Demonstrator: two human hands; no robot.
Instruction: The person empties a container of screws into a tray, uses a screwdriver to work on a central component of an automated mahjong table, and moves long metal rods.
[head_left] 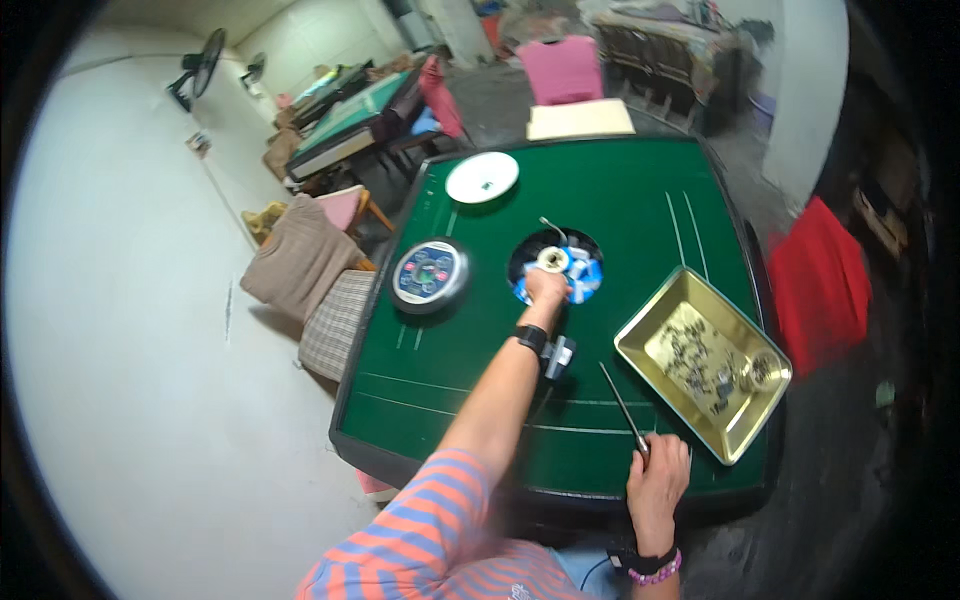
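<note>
My left hand reaches to the round opening at the middle of the green-topped mahjong table. Its fingers are closed at the edge of a small cream ring-shaped part. Blue and white parts show inside the dark opening, and a short pale wire sticks up at its far rim. By the near edge of the table, my right hand grips a long, thin screwdriver by its dark handle, the shaft pointing away and to the left.
A gold metal tray with many small metal pieces and a clear round container stands on the right. Left lie a round control panel and a white dish-shaped cover. Chairs and a red cloth flank the table.
</note>
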